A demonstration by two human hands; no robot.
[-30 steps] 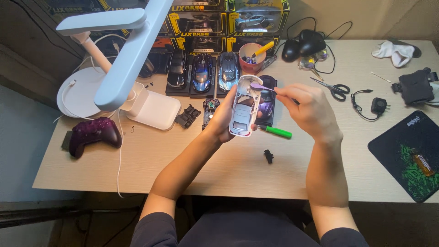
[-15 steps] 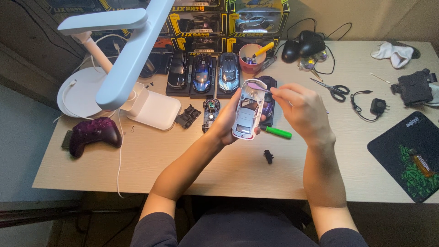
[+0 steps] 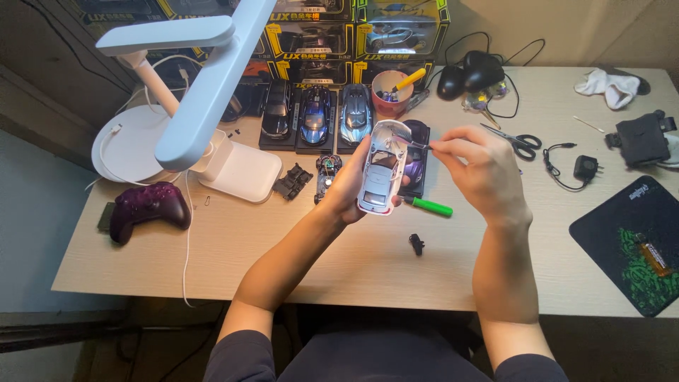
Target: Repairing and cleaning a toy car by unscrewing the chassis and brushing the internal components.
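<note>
Now: left hand (image 3: pixel 351 185) grips model car (image 3: pixel 382 167); right hand (image 3: pixel 481 173) pinches tool (image 3: pixel 419 145).

Both forearms are reaching forward, elbows bent. Left hand (image 3: pixel 351 185) is cupping upward, fingers curled in a grip; right hand (image 3: pixel 481 170) is pinching, fingertips pointing left.

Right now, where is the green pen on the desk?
In the head view, the green pen lies on the desk just below the right hand, right of the silver toy car.
</note>
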